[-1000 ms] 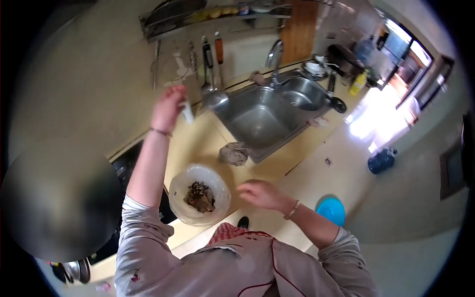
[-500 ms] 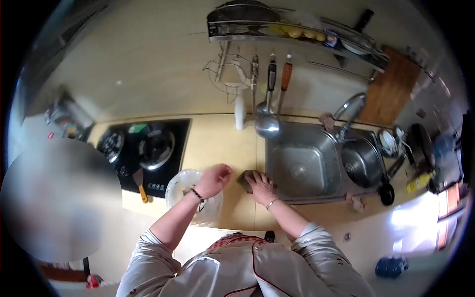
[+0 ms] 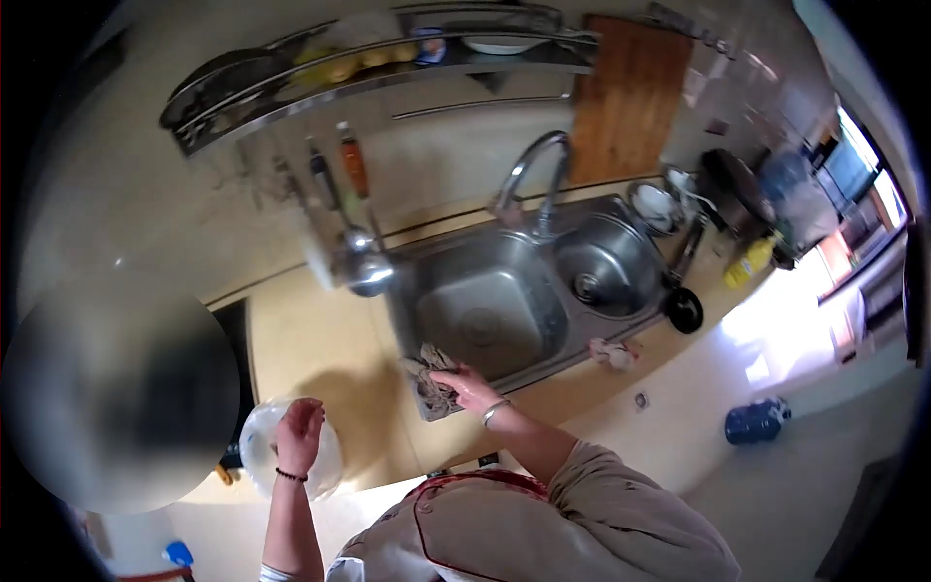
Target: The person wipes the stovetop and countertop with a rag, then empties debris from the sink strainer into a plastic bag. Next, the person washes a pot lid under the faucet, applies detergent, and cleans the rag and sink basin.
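Observation:
A crumpled grey-brown cloth [image 3: 433, 380] lies at the near left corner of the large sink basin [image 3: 485, 315]. My right hand [image 3: 470, 390] is closed on it, with a bracelet at the wrist. My left hand [image 3: 301, 435], wearing a dark beaded bracelet, is raised over a white plastic-lined container [image 3: 330, 466] at the counter's front edge. Its fingers are loosely curled in, and nothing shows in them. The container's contents are mostly hidden by that hand and arm.
A faucet [image 3: 545, 189] arches over the double sink. A ladle [image 3: 370, 274] hangs left of it. Another cloth [image 3: 613, 353] lies on the front rim, near a black round utensil [image 3: 684, 310]. Bowls [image 3: 655, 206] and a yellow bottle [image 3: 752, 260] stand right.
My view has swung to the right. My right hand has moved the cloth from the counter onto the sink's near left corner. My left hand has shifted back over the white container.

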Demonstrator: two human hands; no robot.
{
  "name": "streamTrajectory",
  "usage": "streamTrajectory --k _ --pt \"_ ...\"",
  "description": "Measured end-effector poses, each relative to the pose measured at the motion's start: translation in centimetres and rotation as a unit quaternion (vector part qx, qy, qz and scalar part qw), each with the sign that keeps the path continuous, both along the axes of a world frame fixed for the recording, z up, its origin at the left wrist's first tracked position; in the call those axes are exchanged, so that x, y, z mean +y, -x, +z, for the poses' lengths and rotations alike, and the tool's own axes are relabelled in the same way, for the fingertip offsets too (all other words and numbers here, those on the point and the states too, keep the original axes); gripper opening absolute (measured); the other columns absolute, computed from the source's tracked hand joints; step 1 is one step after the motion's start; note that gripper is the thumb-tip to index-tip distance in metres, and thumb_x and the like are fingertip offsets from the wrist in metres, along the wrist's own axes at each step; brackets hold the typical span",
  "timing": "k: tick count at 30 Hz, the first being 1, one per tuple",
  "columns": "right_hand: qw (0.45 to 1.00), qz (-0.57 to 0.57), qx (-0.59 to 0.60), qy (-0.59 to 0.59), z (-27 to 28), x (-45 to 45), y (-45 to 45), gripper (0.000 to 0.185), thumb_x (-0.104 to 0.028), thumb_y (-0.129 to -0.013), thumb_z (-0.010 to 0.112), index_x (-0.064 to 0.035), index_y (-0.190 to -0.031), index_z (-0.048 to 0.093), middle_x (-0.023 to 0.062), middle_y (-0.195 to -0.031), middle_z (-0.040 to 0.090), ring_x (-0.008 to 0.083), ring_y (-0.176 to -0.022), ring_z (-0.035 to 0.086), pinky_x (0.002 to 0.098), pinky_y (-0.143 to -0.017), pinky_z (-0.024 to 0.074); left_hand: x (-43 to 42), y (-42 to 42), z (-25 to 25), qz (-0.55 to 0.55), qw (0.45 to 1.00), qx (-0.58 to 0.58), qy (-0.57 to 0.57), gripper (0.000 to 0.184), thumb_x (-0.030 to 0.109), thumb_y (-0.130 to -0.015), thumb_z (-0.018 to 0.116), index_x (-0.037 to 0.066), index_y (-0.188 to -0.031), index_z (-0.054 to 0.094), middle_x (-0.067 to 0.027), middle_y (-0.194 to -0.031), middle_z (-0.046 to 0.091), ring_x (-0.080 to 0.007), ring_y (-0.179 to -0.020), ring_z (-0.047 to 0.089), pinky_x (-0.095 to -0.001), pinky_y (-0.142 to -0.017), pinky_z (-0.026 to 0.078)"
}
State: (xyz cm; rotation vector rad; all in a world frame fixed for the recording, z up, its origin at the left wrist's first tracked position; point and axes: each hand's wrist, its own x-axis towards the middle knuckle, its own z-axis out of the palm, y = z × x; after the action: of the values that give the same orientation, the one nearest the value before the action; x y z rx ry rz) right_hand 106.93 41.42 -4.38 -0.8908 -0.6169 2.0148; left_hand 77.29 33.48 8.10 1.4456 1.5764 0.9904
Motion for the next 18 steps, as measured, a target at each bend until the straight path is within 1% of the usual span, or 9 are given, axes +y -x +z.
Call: streamTrajectory --k 5,9,10,11,12,14,15,16,18 --pt "0.990 -0.103 0.065 0.072 3.0 -1.6 -3.1 0.044 -0.008 -0.078 0.066 -0.0048 -0.120 0.051 0.0054 -0.108 0.061 0.0164 -0.095 0.059 0.0293 -0.082 0.0485 0.5 -5.3 0.6 -0.065 0.994 -0.082 0.019 0.009 0.004 -0.089 0.052 0.002 -0.097 0.054 -0.0031 -0.085 0.057 -0.0113 -0.075 0.055 -0.0232 -0.071 0.045" --pt "0.986 -0.155 0.061 -0.001 4.1 -2.2 -3.6 0.047 -0.015 -0.079 0.066 -0.0022 -0.121 0.049 0.0078 -0.109 0.060 0.0160 -0.097 0.059 0.0289 -0.081 0.0478 0.8 -9.4 -1.5 -0.105 0.966 -0.199 0.123 0.036 0.022 -0.089 0.057 0.006 -0.119 0.045 -0.0063 -0.103 0.055 -0.0153 -0.090 0.056 -0.0283 -0.074 0.048" --pt "0.979 -0.128 -0.111 -0.117 4.9 -2.3 -3.4 0.051 -0.020 -0.079 0.066 -0.0010 -0.122 0.047 0.0098 -0.110 0.060 0.0169 -0.098 0.058 0.0296 -0.082 0.0472 0.9 -10.6 -1.6 -0.095 0.952 -0.235 0.168 0.046 0.028 -0.088 0.058 0.008 -0.126 0.040 -0.0083 -0.113 0.052 -0.0180 -0.097 0.055 -0.0314 -0.076 0.049" --pt "0.929 -0.094 -0.281 -0.224 5.3 -2.3 -3.1 0.056 -0.025 -0.079 0.066 0.0002 -0.124 0.045 0.0119 -0.111 0.059 0.0179 -0.099 0.058 0.0302 -0.083 0.0466 1.0 -11.7 -1.4 -0.066 0.920 -0.313 0.228 0.059 0.038 -0.086 0.058 0.011 -0.132 0.032 -0.0114 -0.126 0.043 -0.0231 -0.108 0.050 -0.0380 -0.079 0.049" --pt "0.918 -0.046 -0.314 -0.239 4.0 -2.3 -2.2 0.063 -0.031 -0.078 0.066 -0.0001 -0.127 0.040 0.0169 -0.112 0.057 0.0214 -0.102 0.056 0.0325 -0.086 0.0452 1.3 -12.7 -1.1 -0.068 0.873 -0.403 0.265 0.059 0.044 -0.086 0.055 0.012 -0.131 0.033 -0.0104 -0.130 0.039 -0.0255 -0.111 0.048 -0.0422 -0.081 0.049" --pt "0.895 0.051 -0.305 -0.323 9.2 -4.3 -1.3 0.061 -0.028 -0.079 0.065 -0.0026 -0.128 0.039 0.0209 -0.118 0.052 0.0288 -0.106 0.054 0.0344 -0.090 0.0432 2.3 -14.1 -2.6 -0.082 0.786 -0.530 0.306 0.058 0.048 -0.086 0.052 0.011 -0.128 0.037 -0.0093 -0.126 0.045 -0.0262 -0.108 0.050 -0.0445 -0.080 0.049" --pt "0.836 0.055 -0.369 -0.403 9.5 -4.5 -1.5 0.059 -0.024 -0.080 0.064 -0.0035 -0.129 0.039 0.0209 -0.122 0.049 0.0290 -0.112 0.050 0.0349 -0.095 0.0392 3.4 -14.2 -5.8 -0.088 0.743 -0.585 0.312 0.048 0.044 -0.088 0.049 0.010 -0.123 0.043 -0.0081 -0.118 0.052 -0.0263 -0.105 0.052 -0.0465 -0.080 0.049" --pt "0.764 0.061 -0.430 -0.477 9.6 -4.6 -2.0 0.058 -0.020 -0.081 0.063 -0.0044 -0.131 0.038 0.0209 -0.126 0.046 0.0291 -0.118 0.045 0.0354 -0.099 0.0352 3.9 -14.4 -7.5 -0.063 0.751 -0.590 0.288 0.038 0.034 -0.090 0.048 0.010 -0.119 0.048 -0.0082 -0.112 0.056 -0.0263 -0.103 0.054 -0.0460 -0.079 0.050" --pt "0.803 0.037 -0.440 -0.401 11.4 -3.9 -6.2 0.053 -0.025 -0.081 0.063 -0.0052 -0.126 0.044 0.0197 -0.129 0.044 0.0309 -0.119 0.045 0.0366 -0.099 0.0361 4.4 -14.8 -6.6 -0.075 0.711 -0.619 0.325 0.034 0.029 -0.090 0.047 0.011 -0.118 0.049 -0.0082 -0.113 0.055 -0.0270 -0.103 0.054 -0.0456 -0.076 0.051"
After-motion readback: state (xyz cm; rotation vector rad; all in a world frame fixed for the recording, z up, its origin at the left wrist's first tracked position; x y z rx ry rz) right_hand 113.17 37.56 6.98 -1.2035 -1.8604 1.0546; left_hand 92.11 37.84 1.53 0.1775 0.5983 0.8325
